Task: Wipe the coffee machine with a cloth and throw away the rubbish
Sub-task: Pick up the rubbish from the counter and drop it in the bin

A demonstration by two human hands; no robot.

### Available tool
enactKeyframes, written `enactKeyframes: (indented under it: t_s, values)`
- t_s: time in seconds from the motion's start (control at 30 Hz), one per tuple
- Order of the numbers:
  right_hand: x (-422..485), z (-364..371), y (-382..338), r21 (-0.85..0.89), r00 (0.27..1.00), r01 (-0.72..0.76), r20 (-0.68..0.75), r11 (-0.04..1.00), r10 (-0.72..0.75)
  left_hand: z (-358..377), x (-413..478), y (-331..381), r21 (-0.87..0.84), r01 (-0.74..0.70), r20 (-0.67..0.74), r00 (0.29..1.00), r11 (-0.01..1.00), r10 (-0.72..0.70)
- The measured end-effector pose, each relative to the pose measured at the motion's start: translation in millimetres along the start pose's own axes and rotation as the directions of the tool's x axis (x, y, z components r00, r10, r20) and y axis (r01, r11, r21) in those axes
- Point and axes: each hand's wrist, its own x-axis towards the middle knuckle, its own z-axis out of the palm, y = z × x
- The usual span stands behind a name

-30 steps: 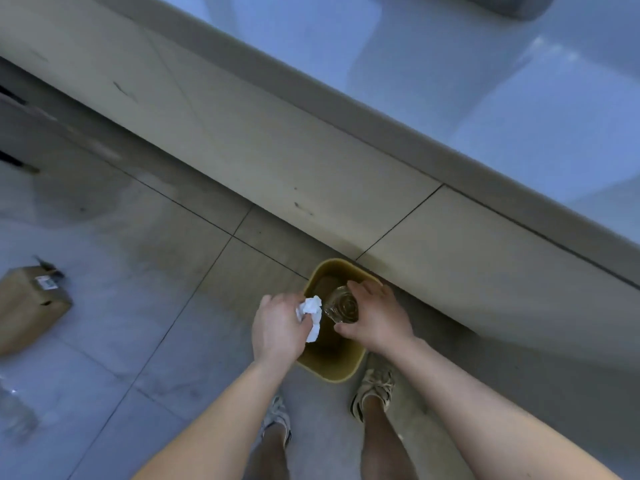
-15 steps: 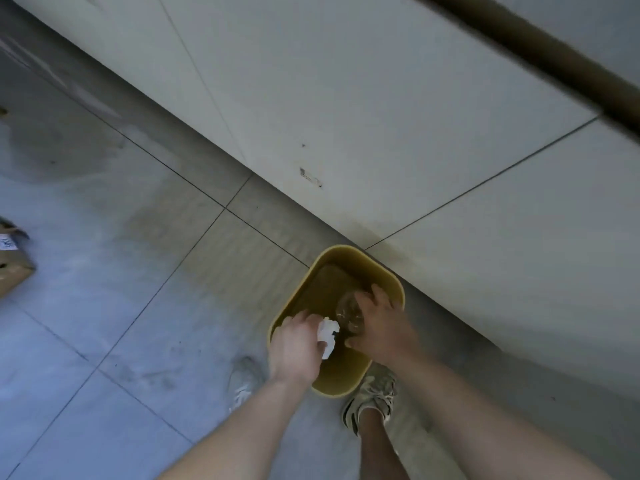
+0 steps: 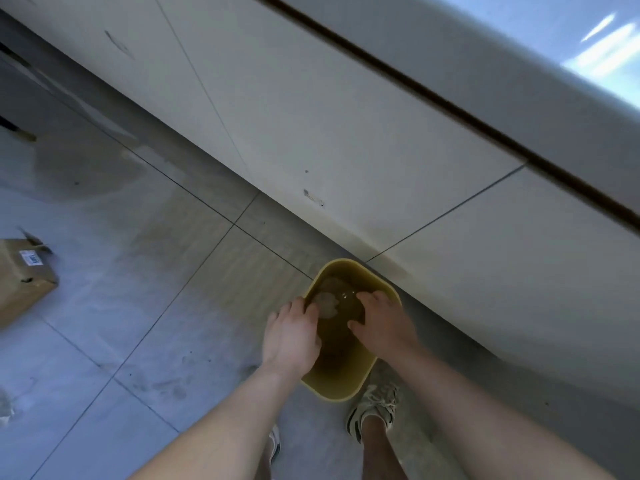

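A small mustard-yellow plastic bin [image 3: 349, 386] with rounded corners stands on the grey tiled floor [image 3: 138, 306], close against the pale front panel of the counter [image 3: 346, 133]. Its long axis runs from the person's feet toward the counter, with the open mouth facing up. Inside lie a crumpled whitish tissue [image 3: 325, 301] near the far left corner and, just beside it, what looks like a clear glassy piece [image 3: 346, 295]; blur keeps its shape unclear.

The left hand [image 3: 290, 336] hovers palm down over the bin's left rim, fingers loosely spread and holding nothing. The right hand [image 3: 382, 323] hangs over the right side of the opening, fingers likewise spread and empty.

A beige laced shoe [image 3: 374, 408] stands just beside the bin's near end. A brown cardboard box [image 3: 20, 278] with a white label lies well apart at the left.
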Motion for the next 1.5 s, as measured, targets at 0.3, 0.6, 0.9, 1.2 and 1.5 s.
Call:
enactKeyframes:
  t_s: [0.3,0.6,0.9,1.2,1.5]
  values:
    - [-64.0,-70.7,-41.7,-0.020,0.995,0.018,-0.096,1.000,-0.020,-88.7,-36.5,7.6,0.053,-0.072,-0.026,0.997,0.996,0.073]
    - [-143.5,-167.8,-80.1,0.067,0.969,0.007,-0.247,0.998,0.010,-203.7,-89.4,25.4,0.055,-0.135,-0.074,0.988,0.989,0.139]
    - [-223.2,-236.9,-105.7,0.064,0.930,-0.015,-0.365,0.998,0.038,-282.2,-124.8,48.5,0.152,-0.323,-0.144,0.928,0.934,0.344]
    - [-276.9,-284.3,-107.5,0.067,0.882,-0.066,-0.463,0.996,0.090,-338.2,-131.1,83.6,0.240,-0.465,-0.189,0.839,0.852,0.511]
    - [-300.0,-331.3,-72.5,0.183,0.797,-0.118,-0.569,0.976,0.203,-383.5,-116.3,150.1,0.289,-0.583,-0.236,0.726,0.760,0.646]
